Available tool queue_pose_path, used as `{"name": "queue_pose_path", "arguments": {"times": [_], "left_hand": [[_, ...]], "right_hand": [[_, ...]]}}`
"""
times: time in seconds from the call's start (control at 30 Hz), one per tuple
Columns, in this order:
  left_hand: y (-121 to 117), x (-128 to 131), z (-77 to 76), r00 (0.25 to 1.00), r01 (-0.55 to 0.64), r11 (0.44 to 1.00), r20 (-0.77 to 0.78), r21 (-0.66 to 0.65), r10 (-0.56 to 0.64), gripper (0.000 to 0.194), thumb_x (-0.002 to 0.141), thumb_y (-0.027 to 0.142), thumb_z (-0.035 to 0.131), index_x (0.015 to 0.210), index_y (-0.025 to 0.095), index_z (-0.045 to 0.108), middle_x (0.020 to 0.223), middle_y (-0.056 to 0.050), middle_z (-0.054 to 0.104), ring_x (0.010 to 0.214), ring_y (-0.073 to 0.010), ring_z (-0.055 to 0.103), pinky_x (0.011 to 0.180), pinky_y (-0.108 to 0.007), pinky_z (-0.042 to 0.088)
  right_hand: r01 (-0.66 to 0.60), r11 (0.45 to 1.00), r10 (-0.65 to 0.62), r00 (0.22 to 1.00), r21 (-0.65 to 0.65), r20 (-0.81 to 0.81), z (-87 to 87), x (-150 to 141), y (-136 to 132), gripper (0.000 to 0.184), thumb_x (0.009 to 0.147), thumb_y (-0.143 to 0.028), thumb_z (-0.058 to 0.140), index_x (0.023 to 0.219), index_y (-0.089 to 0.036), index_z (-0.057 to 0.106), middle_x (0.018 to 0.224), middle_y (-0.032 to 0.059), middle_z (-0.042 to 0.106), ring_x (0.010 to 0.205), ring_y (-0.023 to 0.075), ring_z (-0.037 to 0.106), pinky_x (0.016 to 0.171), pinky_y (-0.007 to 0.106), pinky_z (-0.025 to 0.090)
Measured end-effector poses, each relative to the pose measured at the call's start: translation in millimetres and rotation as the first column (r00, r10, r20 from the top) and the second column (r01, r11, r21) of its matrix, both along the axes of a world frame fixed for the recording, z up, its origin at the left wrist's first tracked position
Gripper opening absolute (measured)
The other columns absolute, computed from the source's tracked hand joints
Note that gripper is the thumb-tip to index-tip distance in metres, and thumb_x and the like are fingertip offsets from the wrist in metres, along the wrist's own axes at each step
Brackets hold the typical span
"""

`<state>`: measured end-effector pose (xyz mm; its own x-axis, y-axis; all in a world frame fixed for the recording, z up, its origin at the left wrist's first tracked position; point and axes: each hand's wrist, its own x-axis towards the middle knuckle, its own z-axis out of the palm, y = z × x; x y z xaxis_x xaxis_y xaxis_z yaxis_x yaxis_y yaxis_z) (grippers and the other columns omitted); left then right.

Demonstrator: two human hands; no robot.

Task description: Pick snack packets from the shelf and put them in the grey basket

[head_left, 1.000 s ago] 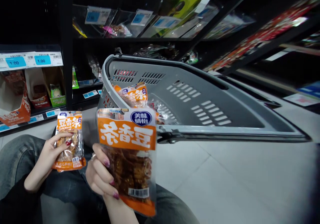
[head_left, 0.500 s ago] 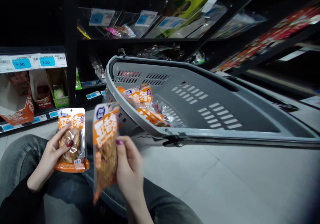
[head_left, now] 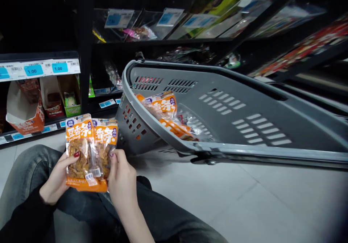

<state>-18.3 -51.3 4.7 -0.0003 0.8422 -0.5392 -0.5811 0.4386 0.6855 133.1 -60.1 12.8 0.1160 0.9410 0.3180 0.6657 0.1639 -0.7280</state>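
Above my lap, my left hand (head_left: 59, 176) is closed on an orange and clear snack packet (head_left: 79, 149), its thumb lying across the front. My right hand (head_left: 122, 181) pinches the right edge of a second matching snack packet (head_left: 105, 141). The two packets overlap, the left one in front and hiding part of the other. Brown pieces show through both clear windows. Just right of my hands stands a grey shopping basket (head_left: 138, 123), with similar orange packets (head_left: 164, 103) lying inside it.
Low on the shelf at left are open cartons, one orange and white (head_left: 27, 121) and one green (head_left: 73, 109). Price labels (head_left: 59, 67) run along the shelf edge. Bagged goods (head_left: 140, 33) fill bins above the basket. Pale floor tiles (head_left: 244, 199) stretch to the right.
The right hand's packet, first held up close with its front toward me, turned and moved left and down. It now sits behind the left hand's packet. The view has shifted slightly left.
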Motion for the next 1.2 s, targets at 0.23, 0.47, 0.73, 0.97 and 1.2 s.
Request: {"name": "queue_pose_path", "arguments": {"times": [0.23, 0.47, 0.73, 0.97, 1.2], "left_hand": [[0, 2, -2.7, 0.991, 0.114, 0.993, 0.065, 0.002, -0.114, 0.046, 0.053, 0.01, 0.071, 0.097, 0.019, 0.06, 0.08, -0.001, 0.073, 0.07, -0.0198, 0.069, 0.066, -0.028, 0.055], [0, 4, -8.4, 0.975, 0.212, 0.976, 0.088, -0.06, -0.206, 0.03, 0.056, 0.011, 0.07, 0.085, 0.015, 0.064, 0.07, -0.004, 0.072, 0.061, -0.0201, 0.067, 0.059, -0.028, 0.054], [5, 11, -22.3, 0.998, -0.024, 0.993, -0.053, 0.113, 0.03, 0.048, 0.057, 0.013, 0.073, 0.103, 0.018, 0.06, 0.094, -0.003, 0.072, 0.089, -0.0216, 0.066, 0.076, -0.025, 0.05], [1, 13, -18.6, 0.978, 0.007, 1.0, 0.207, -0.024, -0.002, 0.033, 0.067, 0.034, 0.068, 0.094, 0.016, 0.065, 0.084, -0.005, 0.073, 0.088, -0.0231, 0.066, 0.084, -0.031, 0.048], [-2, 15, -28.3, 0.985, -0.028, 0.989, -0.166, 0.146, 0.052, 0.058, 0.062, 0.051, 0.07, 0.107, 0.017, 0.058, 0.099, -0.009, 0.071, 0.095, -0.0262, 0.064, 0.081, -0.031, 0.05]], "right_hand": [[-0.184, 0.975, 0.163, 0.973, -0.123, -0.161, -7.6, -3, 8, 0.026, 0.093, -0.024, 0.031, 0.07, -0.02, 0.043, 0.058, -0.0033, 0.048, 0.051, 0.0107, 0.047, 0.051, 0.02, 0.032], [0.007, 0.997, -0.014, 0.996, 0.075, 0.089, -7.9, -1, 5, 0.024, 0.092, -0.024, 0.033, 0.081, -0.016, 0.053, 0.077, 0.0073, 0.055, 0.076, 0.0201, 0.053, 0.066, 0.031, 0.042], [-0.286, 0.956, 0.291, 0.896, -0.066, 0.336, 3.8, -39, -20, 0.068, 0.071, -0.045, 0.066, 0.124, -0.007, 0.047, 0.127, 0.02, 0.048, 0.121, 0.0367, 0.037, 0.095, 0.051, 0.039], [-0.255, 0.937, 0.3, 0.938, -0.238, 0.175, 3.6, -38, -26, 0.075, 0.072, -0.017, 0.053, 0.14, -0.006, 0.023, 0.14, 0.0188, 0.032, 0.129, 0.0331, 0.03, 0.102, 0.048, 0.036], [-0.178, 0.93, 0.196, 0.98, -0.323, 0.023, 6.8, -40, -25, 0.064, 0.069, -0.011, 0.049, 0.131, -0.011, 0.035, 0.122, 0.0187, 0.039, 0.11, 0.0332, 0.049, 0.09, 0.051, 0.044]]}}
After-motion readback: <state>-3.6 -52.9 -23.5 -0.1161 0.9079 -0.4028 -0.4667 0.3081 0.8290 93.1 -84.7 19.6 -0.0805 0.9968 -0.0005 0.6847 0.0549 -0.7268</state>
